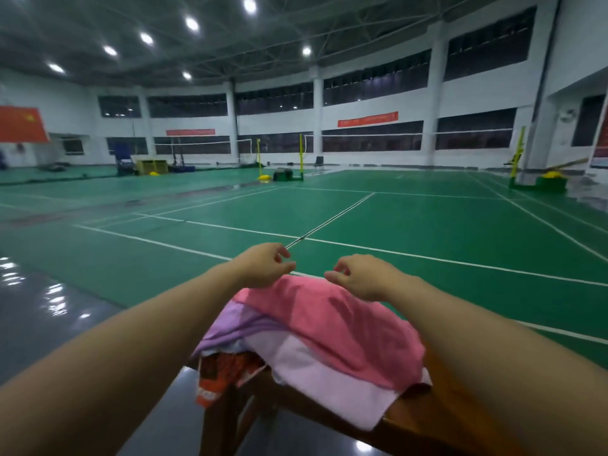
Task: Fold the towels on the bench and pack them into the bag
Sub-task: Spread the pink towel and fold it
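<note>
While both arms are stretched forward over the bench, the left hand (267,263) and right hand (360,276) are held apart, fingers loosely curled, nothing gripped. Just below them lies the far edge of the crumpled pink terry towel (335,320), topmost on a heap at the far end of the brown wooden bench (437,419). Its long axis is judged to run from far-left towards near-right. Both hands appear about equally near. A pale lilac towel (329,380) and purple towel (230,324) lie beneath; the orange-and-white printed fabric (220,373) under them may be the bag.
</note>
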`<control>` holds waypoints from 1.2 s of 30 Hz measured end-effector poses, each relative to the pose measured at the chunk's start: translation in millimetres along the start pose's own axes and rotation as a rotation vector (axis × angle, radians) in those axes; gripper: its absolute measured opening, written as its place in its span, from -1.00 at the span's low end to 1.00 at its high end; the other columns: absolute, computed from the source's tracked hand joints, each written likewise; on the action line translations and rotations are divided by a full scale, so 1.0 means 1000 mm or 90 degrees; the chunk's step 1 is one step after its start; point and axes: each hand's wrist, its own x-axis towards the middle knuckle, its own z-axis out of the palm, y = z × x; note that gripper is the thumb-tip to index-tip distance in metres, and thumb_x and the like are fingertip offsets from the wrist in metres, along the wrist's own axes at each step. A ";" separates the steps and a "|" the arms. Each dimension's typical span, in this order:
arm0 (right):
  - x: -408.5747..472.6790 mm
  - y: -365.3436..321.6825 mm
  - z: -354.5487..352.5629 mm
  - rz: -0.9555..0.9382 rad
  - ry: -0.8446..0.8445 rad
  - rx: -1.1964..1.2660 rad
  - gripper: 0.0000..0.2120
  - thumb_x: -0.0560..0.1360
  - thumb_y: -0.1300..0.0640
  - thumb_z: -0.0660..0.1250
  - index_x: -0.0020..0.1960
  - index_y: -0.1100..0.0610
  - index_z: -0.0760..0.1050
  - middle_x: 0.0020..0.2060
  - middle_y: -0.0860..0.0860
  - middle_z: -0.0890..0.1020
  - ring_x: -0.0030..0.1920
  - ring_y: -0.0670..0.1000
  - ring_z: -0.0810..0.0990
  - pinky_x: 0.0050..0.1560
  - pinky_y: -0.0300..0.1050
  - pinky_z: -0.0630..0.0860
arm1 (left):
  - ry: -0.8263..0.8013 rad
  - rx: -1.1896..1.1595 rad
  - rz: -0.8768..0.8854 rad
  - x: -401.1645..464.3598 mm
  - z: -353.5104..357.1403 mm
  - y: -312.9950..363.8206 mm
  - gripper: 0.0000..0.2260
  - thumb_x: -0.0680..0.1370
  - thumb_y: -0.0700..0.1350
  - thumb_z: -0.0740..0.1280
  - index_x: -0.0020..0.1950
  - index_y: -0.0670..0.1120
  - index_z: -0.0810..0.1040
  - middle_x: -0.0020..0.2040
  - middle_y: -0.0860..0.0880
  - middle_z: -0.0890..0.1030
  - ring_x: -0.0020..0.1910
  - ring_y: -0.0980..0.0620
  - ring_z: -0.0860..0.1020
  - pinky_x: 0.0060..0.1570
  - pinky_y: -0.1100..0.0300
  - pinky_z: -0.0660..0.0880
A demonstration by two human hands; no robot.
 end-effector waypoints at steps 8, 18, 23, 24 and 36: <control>-0.004 0.008 0.035 -0.007 0.089 0.131 -0.83 0.56 -0.06 0.40 -0.12 -0.01 0.49 -0.07 0.04 0.66 -0.04 0.09 0.60 -0.04 -0.08 0.48 | 0.026 0.001 0.106 -0.003 0.023 -0.017 -0.86 0.52 -0.03 0.49 -0.03 -0.08 0.71 -0.17 0.05 0.56 -0.19 0.09 0.54 -0.14 0.24 0.40; -0.044 0.065 0.005 0.047 0.302 0.360 -0.85 0.62 -0.01 0.33 -0.04 0.05 0.45 -0.24 -0.12 0.53 -0.17 -0.02 0.50 -0.15 -0.14 0.30 | 0.137 -0.068 0.175 0.011 0.049 0.048 -0.81 0.60 0.00 0.38 -0.18 -0.02 0.54 -0.27 0.01 0.57 -0.23 -0.08 0.51 -0.23 0.12 0.31; -0.108 0.142 -0.025 0.089 0.324 0.146 -0.80 0.55 -0.10 0.40 -0.16 -0.04 0.49 -0.30 -0.11 0.55 -0.21 0.01 0.54 -0.16 -0.08 0.40 | 0.051 -0.070 0.244 0.013 0.083 0.128 -0.67 0.62 0.10 0.33 -0.23 -0.09 0.48 -0.35 0.01 0.49 -0.31 -0.06 0.44 -0.29 0.09 0.26; -0.126 0.158 -0.031 0.098 0.291 0.097 -0.76 0.56 -0.13 0.38 -0.20 -0.03 0.48 -0.32 -0.12 0.54 -0.22 0.01 0.54 -0.18 -0.09 0.38 | 0.008 -0.067 0.265 0.012 0.094 0.144 -0.67 0.62 0.10 0.33 -0.23 -0.09 0.50 -0.35 0.01 0.49 -0.31 -0.05 0.43 -0.29 0.11 0.26; -0.255 0.276 -0.027 0.414 -0.010 -0.064 -0.49 0.61 -0.27 0.15 -0.22 0.08 0.60 -0.31 -0.01 0.69 -0.30 0.06 0.65 -0.22 -0.09 0.61 | -0.246 -0.154 0.299 -0.016 0.195 0.263 -0.73 0.65 0.04 0.30 -0.15 -0.05 0.65 -0.31 0.04 0.60 -0.39 0.08 0.54 -0.36 0.27 0.45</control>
